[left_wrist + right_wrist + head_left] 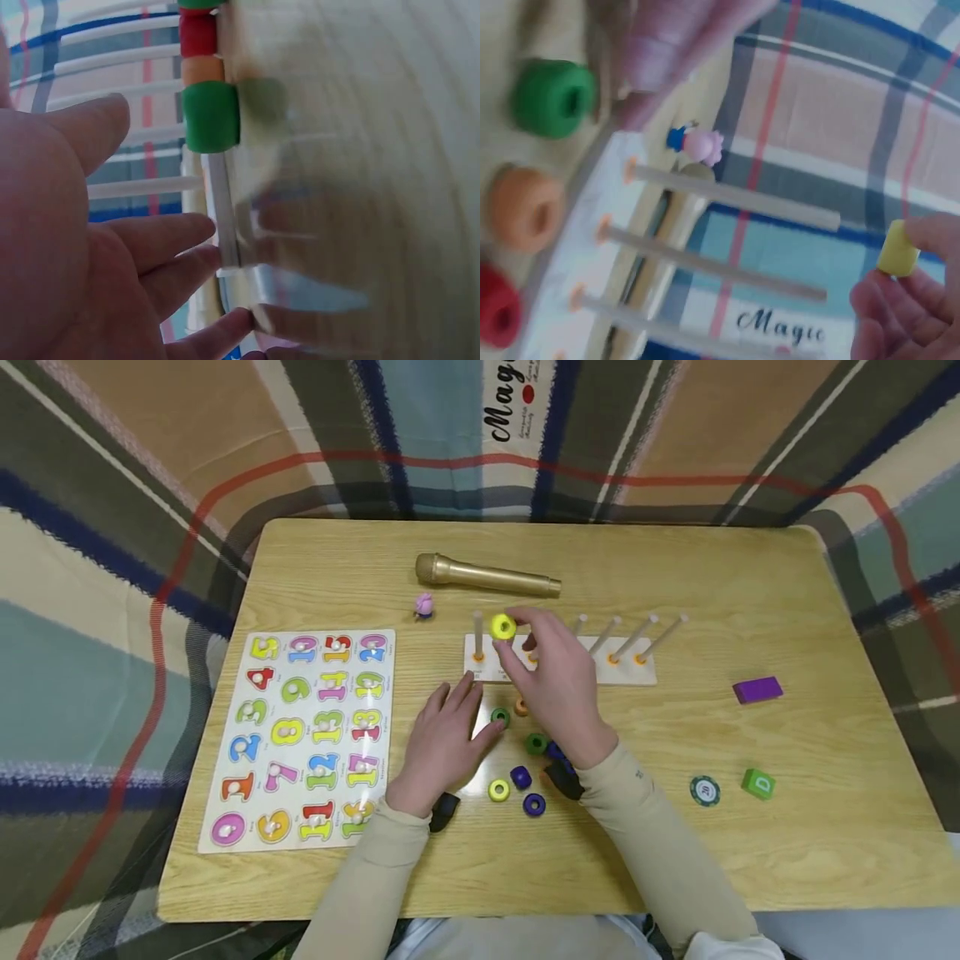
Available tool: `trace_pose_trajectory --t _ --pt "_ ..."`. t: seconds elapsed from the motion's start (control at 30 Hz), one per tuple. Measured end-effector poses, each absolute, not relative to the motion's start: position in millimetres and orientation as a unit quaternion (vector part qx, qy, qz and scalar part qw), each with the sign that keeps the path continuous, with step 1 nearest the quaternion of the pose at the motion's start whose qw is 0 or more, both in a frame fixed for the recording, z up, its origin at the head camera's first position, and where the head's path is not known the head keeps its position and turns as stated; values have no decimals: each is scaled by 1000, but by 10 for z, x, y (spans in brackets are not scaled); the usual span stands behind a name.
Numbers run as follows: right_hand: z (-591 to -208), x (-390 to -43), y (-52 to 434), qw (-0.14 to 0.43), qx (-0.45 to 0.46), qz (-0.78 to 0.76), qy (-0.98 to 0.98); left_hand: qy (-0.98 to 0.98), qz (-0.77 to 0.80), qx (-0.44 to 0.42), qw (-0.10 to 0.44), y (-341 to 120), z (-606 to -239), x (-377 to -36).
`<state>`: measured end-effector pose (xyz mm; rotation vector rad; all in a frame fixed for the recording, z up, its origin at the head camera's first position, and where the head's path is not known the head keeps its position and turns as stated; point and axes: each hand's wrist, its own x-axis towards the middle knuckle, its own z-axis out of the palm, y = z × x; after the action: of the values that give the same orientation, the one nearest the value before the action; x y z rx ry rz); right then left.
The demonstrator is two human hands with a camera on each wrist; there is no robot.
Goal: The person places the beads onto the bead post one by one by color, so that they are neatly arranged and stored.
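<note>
Frame centre, near to far: loose rings (534,804) lie scattered within reach. Left hand (447,737), fingers relaxed, steadies the peg board (633,672). Right hand (558,681) pinches 1 yellow ring (502,627) beside a peg top (477,617), hole-first for threading.

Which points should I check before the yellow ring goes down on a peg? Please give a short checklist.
1. Right hand has a grip on the yellow ring: ok.
2. Ring's hole is lined up with the leftmost peg: not ok, it sits beside it.
3. That peg is bare: ok.
4. Left hand steadies the peg board: ok, fingertips touch its edge.
5. Ring's hole is unblocked: cannot tell.
</note>
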<state>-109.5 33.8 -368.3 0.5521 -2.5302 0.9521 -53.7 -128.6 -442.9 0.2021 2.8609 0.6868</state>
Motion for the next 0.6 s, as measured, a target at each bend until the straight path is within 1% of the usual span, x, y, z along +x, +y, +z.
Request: trace_pose_trajectory --t 0.1,0.2,0.37,0.6 --pt "-3613 -1249 168 179 195 313 -912 967 228 74 87 -1308 -4451 -535" --pt "-3612 -1335 100 165 185 282 -927 967 224 87 80 -1293 -4476 -543" --pt "-3625 -1354 80 159 173 261 -936 969 217 94 69 -1290 -4483 -556" --pt "-3620 -1340 43 159 189 257 -934 971 207 89 75 -1333 -4474 -553"
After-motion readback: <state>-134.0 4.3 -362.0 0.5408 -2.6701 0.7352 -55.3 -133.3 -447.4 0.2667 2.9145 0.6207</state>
